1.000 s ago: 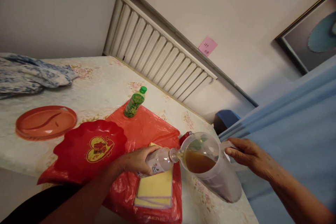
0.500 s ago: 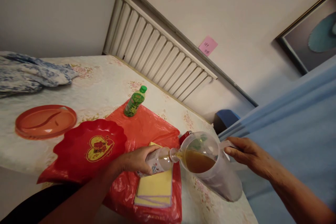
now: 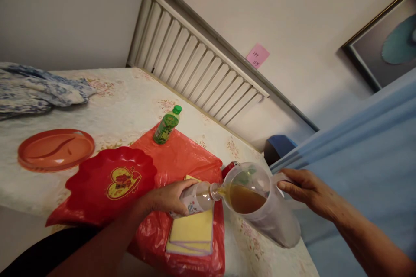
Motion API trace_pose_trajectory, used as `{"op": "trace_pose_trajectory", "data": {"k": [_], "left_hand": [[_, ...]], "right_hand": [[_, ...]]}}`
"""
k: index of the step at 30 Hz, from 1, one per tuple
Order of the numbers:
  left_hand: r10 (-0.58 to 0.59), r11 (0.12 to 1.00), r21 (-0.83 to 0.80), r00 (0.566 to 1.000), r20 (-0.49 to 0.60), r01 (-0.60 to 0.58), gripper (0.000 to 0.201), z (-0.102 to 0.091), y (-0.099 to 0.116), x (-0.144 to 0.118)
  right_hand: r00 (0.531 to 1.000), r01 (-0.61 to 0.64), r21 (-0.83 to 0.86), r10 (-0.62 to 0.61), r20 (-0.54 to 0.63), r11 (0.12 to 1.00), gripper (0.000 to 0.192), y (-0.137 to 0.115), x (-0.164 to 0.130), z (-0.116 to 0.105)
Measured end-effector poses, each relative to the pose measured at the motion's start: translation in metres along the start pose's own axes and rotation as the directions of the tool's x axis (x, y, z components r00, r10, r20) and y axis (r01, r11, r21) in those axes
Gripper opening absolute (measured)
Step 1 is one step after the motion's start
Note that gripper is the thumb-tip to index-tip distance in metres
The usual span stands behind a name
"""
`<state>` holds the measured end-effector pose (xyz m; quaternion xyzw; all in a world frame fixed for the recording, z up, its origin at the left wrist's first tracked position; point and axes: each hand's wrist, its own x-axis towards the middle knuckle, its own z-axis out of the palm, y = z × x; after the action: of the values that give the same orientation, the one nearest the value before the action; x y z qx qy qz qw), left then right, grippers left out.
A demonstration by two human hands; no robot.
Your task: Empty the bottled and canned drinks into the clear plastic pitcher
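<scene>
L hand (image 3: 170, 197) grips a clear plastic bottle (image 3: 195, 199), tipped on its side w/ the neck at the rim of a translucent pitcher (image 3: 263, 207); brown liquid runs from the bottle mouth into the pitcher, which is partly filled w/ it. R hand (image 3: 307, 192) is closed on the pitcher's handle at its right side. Pitcher stands at the near right part of the surface (image 3: 130, 104), which has a pale floral cover.

Under the bottle lies a stack of yellow cloths (image 3: 193, 236) on a red plastic bag (image 3: 182, 160). A red scalloped plate w/ a heart motif (image 3: 112, 179) sits left of the hand, partly on the bag. An orange divided plate (image 3: 55, 149) is further left, apart. A green capped bottle (image 3: 167, 125) stands at the bag's far edge. Blue-white fabric (image 3: 35, 91) lies far left. A red object just behind the pitcher is too hidden to tell.
</scene>
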<state>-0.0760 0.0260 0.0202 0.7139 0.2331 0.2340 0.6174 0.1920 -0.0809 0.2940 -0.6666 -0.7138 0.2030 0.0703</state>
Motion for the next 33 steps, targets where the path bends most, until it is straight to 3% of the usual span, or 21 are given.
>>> {"op": "trace_pose_trajectory", "data": {"k": [33], "left_hand": [[0.055, 0.998, 0.02, 0.998, 0.009, -0.055, 0.086, -0.0005, -0.0017, 0.0]], "right_hand": [[0.999, 0.001, -0.053, 0.001, 0.036, 0.999, 0.046, -0.0024, 0.0017, -0.0008]]}}
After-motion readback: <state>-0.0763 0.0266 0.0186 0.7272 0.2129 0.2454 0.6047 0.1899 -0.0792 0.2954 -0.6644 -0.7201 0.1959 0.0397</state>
